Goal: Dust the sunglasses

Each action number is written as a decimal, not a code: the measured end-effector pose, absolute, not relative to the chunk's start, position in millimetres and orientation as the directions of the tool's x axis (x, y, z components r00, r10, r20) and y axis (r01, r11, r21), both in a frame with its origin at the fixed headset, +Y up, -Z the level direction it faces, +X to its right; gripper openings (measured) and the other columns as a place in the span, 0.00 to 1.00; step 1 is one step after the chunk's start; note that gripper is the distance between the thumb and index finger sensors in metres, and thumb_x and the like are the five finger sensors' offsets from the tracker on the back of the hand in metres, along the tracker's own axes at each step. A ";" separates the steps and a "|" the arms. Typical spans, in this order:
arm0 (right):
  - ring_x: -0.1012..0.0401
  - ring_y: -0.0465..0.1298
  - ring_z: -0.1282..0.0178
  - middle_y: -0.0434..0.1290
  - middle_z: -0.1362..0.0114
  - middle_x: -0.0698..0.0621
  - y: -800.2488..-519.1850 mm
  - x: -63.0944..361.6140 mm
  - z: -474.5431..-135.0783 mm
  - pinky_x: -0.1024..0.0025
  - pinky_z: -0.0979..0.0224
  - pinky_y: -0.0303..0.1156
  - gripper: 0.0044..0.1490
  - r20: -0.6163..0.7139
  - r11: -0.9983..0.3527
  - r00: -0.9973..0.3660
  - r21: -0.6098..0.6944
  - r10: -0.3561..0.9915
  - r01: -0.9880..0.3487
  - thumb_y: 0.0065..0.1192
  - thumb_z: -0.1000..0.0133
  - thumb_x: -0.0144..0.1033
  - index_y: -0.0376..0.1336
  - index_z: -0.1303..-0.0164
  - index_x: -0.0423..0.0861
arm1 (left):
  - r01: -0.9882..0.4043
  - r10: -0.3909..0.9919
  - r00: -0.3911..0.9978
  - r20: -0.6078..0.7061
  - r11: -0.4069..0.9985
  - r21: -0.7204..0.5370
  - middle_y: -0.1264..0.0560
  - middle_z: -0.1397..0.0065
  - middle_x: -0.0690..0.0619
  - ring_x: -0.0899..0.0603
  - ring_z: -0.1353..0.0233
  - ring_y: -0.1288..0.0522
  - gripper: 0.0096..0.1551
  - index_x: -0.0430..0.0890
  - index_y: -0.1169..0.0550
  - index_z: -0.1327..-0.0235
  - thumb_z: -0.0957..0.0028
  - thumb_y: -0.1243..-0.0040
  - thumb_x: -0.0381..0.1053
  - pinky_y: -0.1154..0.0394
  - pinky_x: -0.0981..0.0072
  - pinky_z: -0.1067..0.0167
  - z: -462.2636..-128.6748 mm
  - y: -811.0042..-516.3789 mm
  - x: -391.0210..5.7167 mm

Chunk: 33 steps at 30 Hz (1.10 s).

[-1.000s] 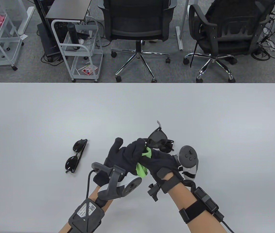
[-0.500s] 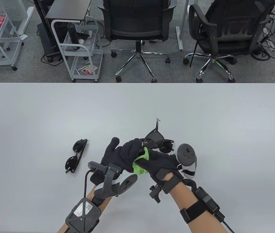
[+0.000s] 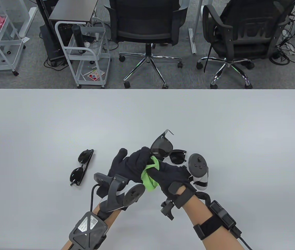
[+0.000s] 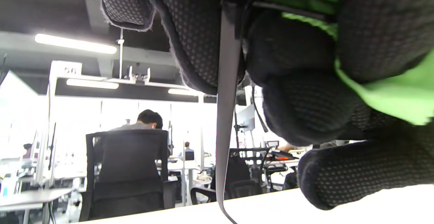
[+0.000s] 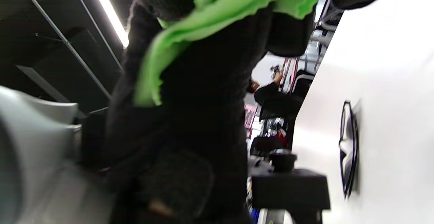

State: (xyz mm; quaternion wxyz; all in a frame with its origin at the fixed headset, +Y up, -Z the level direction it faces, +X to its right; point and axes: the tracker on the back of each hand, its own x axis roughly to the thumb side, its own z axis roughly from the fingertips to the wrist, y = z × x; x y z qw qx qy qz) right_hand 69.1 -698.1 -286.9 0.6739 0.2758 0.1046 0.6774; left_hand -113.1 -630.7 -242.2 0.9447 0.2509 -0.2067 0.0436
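Note:
My left hand (image 3: pixel 133 164) grips a pair of dark sunglasses (image 3: pixel 160 148) and holds them raised above the table, one lens and a temple tip sticking up. My right hand (image 3: pixel 169 174) pinches a green cloth (image 3: pixel 150 178) and presses it against the hidden part of that pair, between the two hands. In the left wrist view a grey temple arm (image 4: pixel 226 115) hangs down past my fingers, with the cloth (image 4: pixel 390 95) beside it. The cloth (image 5: pixel 210 17) also fills the top of the right wrist view.
A second pair of sunglasses (image 3: pixel 82 166) lies folded on the white table (image 3: pixel 147 112) to the left of my hands. A third pair (image 3: pixel 178 157) lies just behind my right hand. Office chairs and carts stand beyond the far edge.
The held sunglasses have tilted and shifted a little left, with the temple tip lower. Both hands have moved slightly left, and the cloth has stayed pressed to the glasses.

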 end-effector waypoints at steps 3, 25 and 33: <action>0.41 0.76 0.32 0.74 0.29 0.40 -697.1 68.1 -285.3 0.32 0.32 0.63 0.36 0.252 -0.093 0.034 0.473 0.967 -0.876 0.60 0.44 0.40 0.62 0.29 0.34 | -0.195 -0.004 0.912 0.409 0.875 0.443 0.27 0.29 0.63 0.57 0.47 0.12 0.61 0.56 0.37 0.26 0.73 0.26 0.76 0.29 0.50 0.27 -243.3 -630.9 -114.9; 0.40 0.80 0.38 0.78 0.34 0.37 -665.1 90.1 -279.2 0.33 0.35 0.66 0.36 0.499 -0.461 -0.354 0.105 0.791 -0.881 0.62 0.46 0.42 0.67 0.34 0.32 | -0.183 0.045 0.947 0.318 0.889 0.419 0.30 0.26 0.61 0.52 0.30 0.16 0.58 0.56 0.39 0.27 0.70 0.23 0.68 0.29 0.50 0.27 -257.6 -630.5 -136.6; 0.41 0.79 0.36 0.77 0.32 0.39 -631.2 123.7 -270.4 0.36 0.34 0.68 0.36 0.652 -0.571 -0.587 -0.275 0.480 -0.773 0.63 0.46 0.43 0.66 0.32 0.36 | -0.163 0.064 0.945 0.322 0.943 0.290 0.40 0.20 0.67 0.47 0.19 0.29 0.57 0.66 0.46 0.29 0.67 0.22 0.58 0.33 0.48 0.24 -282.1 -643.9 -164.6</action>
